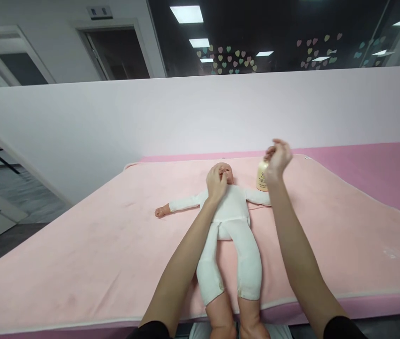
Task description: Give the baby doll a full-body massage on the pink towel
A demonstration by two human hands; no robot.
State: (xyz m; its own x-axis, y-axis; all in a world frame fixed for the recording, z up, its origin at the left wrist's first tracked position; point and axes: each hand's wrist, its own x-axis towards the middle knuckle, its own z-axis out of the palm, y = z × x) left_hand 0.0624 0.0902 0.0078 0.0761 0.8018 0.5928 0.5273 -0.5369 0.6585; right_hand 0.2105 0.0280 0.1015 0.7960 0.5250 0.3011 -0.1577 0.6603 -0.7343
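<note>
From the head view, we look down at a doll lying on its back on a pink towel, its head away from us and its lower legs reaching past the table's near edge. Our left hand rests on the doll's face with bent fingers; its palm is hidden, so we cannot tell whether it pinches anything. Our right hand is raised, blurred, fingers loosely curled; we cannot tell whether it holds something. It overlaps the top of a pale yellow bottle near the doll's outstretched arm, and whether the two touch is unclear.

The bottle seems the likeliest trouble: a low sweep of our right wrist could tip it, and soft towelling would give it poor footing. If our left hand pressed sideways, the doll's head could roll or its body twist. With the legs overhanging, a tug towards us might drag doll and towel over the edge. Our right forearm, crossing the doll's arm, could also snag the sleeve.
</note>
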